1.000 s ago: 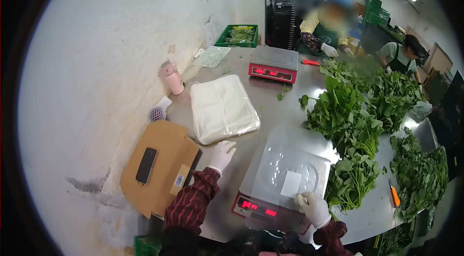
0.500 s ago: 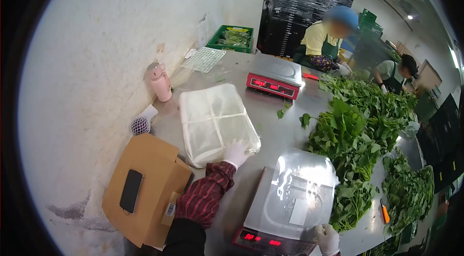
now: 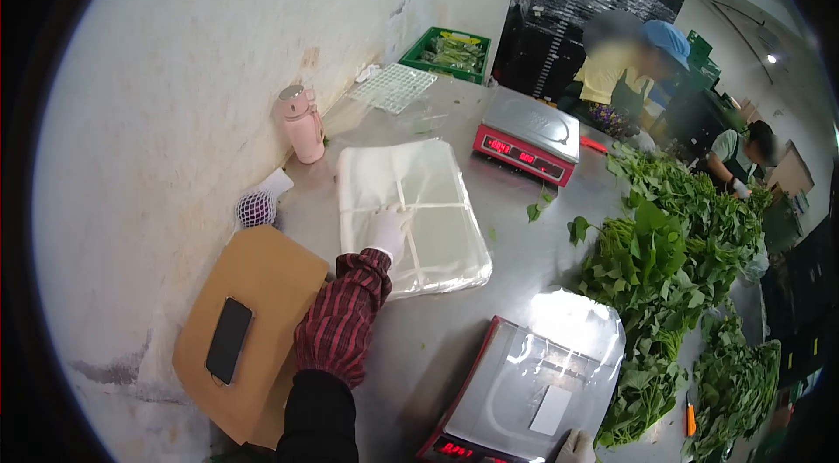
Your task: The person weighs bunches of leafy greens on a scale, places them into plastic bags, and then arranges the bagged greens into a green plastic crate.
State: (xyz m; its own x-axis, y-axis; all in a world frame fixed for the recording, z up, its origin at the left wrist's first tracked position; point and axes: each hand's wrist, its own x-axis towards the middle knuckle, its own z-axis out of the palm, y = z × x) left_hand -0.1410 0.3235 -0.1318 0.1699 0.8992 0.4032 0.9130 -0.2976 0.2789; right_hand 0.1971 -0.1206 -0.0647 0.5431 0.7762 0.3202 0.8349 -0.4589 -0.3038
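Note:
A stack of clear plastic bags [image 3: 446, 244], crossed by pale bands, lies flat on the steel table. My left hand [image 3: 389, 231], in a white glove, rests on the stack's middle near the bands with its fingers stretched out. Near the bottom edge, a red digital scale [image 3: 491, 349] has a glossy clear plastic bag [image 3: 581, 336] spread over its plate. A small white card [image 3: 551, 409] shows on the bag. My gloved right hand [image 3: 575, 447] is closed at the bag's lower edge, partly cut off by the frame.
Leafy green stems [image 3: 655, 288] are heaped along the right side, by an orange-handled knife [image 3: 690, 419]. A second scale [image 3: 529, 139] stands farther back. At left are a pink flask [image 3: 303, 126] and a phone [image 3: 230, 341] on cardboard [image 3: 284, 279]. Two people work beyond.
My left hand has moved from the bag stack's near right corner to its middle. The view has shifted, and my right hand now sits lower in frame.

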